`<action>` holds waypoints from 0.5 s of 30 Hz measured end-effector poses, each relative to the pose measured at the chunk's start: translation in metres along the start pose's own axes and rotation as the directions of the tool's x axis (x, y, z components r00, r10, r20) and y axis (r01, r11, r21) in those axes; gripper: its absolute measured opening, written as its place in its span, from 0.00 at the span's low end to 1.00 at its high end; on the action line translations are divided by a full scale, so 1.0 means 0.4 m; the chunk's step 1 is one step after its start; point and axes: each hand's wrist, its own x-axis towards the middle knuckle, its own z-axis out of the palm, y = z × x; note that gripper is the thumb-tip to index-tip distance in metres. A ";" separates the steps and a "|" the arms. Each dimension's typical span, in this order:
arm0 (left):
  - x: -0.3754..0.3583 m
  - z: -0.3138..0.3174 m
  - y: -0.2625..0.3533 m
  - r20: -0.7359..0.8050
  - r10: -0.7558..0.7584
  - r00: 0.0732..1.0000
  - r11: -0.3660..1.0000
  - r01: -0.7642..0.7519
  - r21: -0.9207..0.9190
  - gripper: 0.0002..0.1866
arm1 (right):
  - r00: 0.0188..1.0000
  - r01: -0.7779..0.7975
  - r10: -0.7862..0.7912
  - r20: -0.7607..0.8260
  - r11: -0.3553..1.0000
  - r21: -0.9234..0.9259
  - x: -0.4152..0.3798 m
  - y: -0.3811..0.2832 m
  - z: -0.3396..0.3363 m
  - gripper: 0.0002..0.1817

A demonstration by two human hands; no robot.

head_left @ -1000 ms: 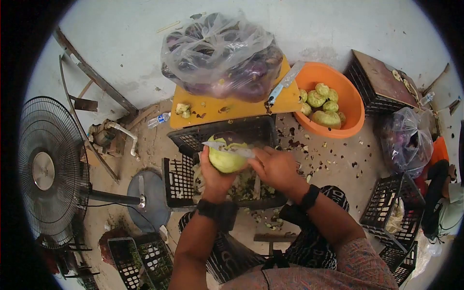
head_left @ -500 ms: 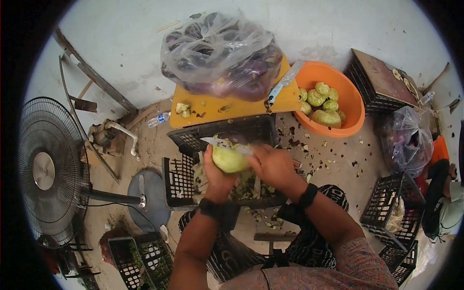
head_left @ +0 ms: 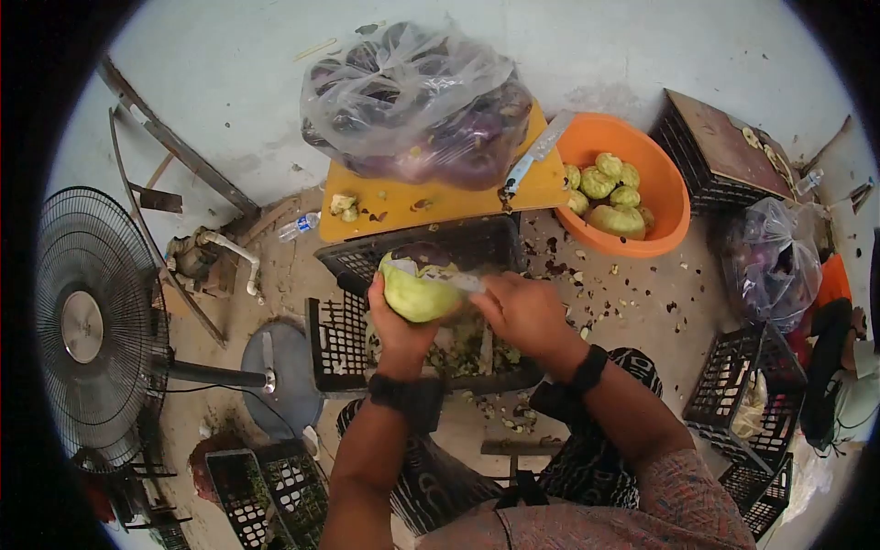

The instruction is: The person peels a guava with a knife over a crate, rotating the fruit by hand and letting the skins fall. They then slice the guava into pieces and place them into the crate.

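A peeled, pale green eggplant (head_left: 420, 295) rests in my left hand (head_left: 401, 332), whose fingers wrap its left side and underside. My right hand (head_left: 527, 312) is closed around a knife (head_left: 456, 278), its blade lying against the top of the eggplant. Below both hands sits a black crate (head_left: 339, 344) with peel scraps in it. Behind it, a yellow board (head_left: 367, 220) bears a plastic bag of purple eggplants (head_left: 417, 105), some cut pieces (head_left: 345, 206) and a second knife with a light blue handle (head_left: 541, 156).
An orange basin (head_left: 674, 206) at the right holds several peeled eggplants. A large fan (head_left: 87, 325) stands at the left, near a bottle (head_left: 299, 226). Black crates (head_left: 742, 394) and another bag of eggplants (head_left: 775, 261) are at the right. Peel scraps litter the floor.
My left hand has moved slightly left and up with the eggplant and tilted it. The blade's tip, which stuck out past the eggplant's left side, now lies over its top.
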 end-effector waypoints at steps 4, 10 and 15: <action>-0.007 0.008 0.003 0.032 0.035 0.999 0.999 -0.036 0.029 0.33 | 1.000 0.012 -0.012 -0.009 0.999 0.036 0.003 -0.004 -0.003 0.14; 0.000 -0.010 -0.030 0.014 0.024 1.000 0.999 -0.024 -0.027 0.31 | 0.996 0.058 -0.056 -0.070 0.998 0.029 0.008 -0.004 0.024 0.15; -0.008 0.003 -0.024 -0.001 0.010 1.000 1.000 -0.010 -0.016 0.30 | 0.998 0.050 -0.049 -0.046 0.998 0.024 0.013 -0.004 0.019 0.14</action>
